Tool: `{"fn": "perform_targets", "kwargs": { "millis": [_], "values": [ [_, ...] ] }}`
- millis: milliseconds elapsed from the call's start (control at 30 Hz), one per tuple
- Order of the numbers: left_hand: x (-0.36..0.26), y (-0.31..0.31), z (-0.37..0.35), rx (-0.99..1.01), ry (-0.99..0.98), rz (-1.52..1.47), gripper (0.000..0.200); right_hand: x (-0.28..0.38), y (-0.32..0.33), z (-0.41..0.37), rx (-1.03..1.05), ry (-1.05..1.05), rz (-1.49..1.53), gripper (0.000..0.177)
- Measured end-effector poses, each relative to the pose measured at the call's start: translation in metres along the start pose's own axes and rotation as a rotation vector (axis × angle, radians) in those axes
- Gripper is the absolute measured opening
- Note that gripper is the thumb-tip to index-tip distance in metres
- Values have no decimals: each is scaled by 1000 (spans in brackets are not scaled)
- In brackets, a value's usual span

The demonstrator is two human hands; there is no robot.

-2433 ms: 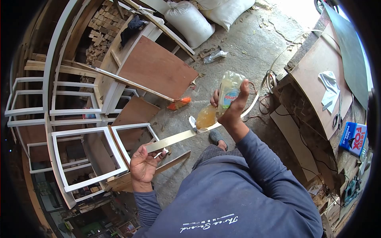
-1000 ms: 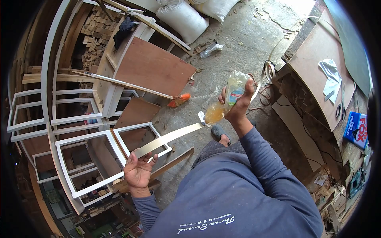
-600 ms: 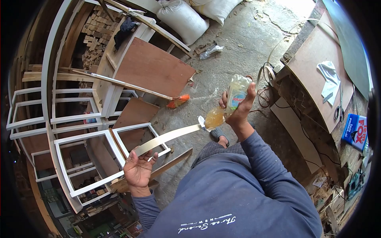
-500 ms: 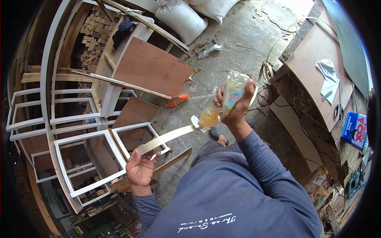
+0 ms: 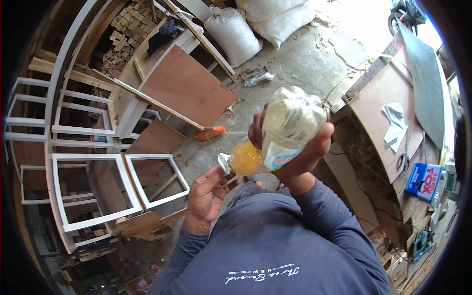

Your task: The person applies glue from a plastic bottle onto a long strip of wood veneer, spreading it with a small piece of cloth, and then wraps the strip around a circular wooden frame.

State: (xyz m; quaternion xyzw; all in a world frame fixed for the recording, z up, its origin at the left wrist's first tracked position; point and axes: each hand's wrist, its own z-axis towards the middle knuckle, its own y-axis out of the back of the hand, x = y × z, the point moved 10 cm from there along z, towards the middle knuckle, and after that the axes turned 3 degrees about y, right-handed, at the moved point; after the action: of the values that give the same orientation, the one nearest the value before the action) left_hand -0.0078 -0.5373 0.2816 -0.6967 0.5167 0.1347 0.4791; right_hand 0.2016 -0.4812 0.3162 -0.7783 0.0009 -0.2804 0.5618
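My right hand (image 5: 307, 155) wraps around a clear plastic bottle (image 5: 295, 118) with a label. The bottle is tilted with its base raised toward me, and amber liquid (image 5: 246, 158) has gathered in its neck end. A white piece (image 5: 224, 162) sits at the bottle's mouth. Just below that, my left hand (image 5: 206, 192) has its thumb and fingers drawn together close to the mouth. Whatever is between those fingers is hidden; the pale strip seen earlier does not show clearly there.
White frames (image 5: 96, 191) and a brown panel (image 5: 184, 86) stand to the left. Full sacks (image 5: 233, 39) rest on the concrete floor. On the right bench (image 5: 378, 105) are a cloth (image 5: 395, 123), scissors (image 5: 405, 155) and a blue can (image 5: 424, 179). An orange item (image 5: 210, 132) lies ahead.
My left hand has moved right, up to the bottle's mouth. The bottle has come nearer the camera with its base toward me. The pale strip between hand and bottle is now out of sight.
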Motion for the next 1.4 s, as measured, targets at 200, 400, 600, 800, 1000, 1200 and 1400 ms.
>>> {"fn": "perform_targets", "kwargs": {
  "millis": [200, 400, 600, 800, 1000, 1200, 1400],
  "values": [
    [28, -6, 14, 64, 88, -131, 28, 23, -14, -9, 218, 57, -226, 105],
    [39, -14, 27, 118, 139, -216, 33, 24, -13, -16, 192, 198, -305, 102],
    [45, -19, 32, 190, 183, -221, 33, 25, -23, -18, 231, 200, -379, 102],
    [43, -24, 43, 306, 151, -260, 30, 29, -32, -14, 291, 330, -506, 94],
    [32, -15, 60, 269, -174, 80, 30, 26, -73, -18, 384, 279, -409, 86],
    [24, -22, 65, 181, -246, 27, 29, 31, -80, -13, 412, 363, -430, 86],
    [14, -21, 78, 108, -478, 188, 26, 36, -72, -8, 362, 335, -317, 86]
  ]
}}
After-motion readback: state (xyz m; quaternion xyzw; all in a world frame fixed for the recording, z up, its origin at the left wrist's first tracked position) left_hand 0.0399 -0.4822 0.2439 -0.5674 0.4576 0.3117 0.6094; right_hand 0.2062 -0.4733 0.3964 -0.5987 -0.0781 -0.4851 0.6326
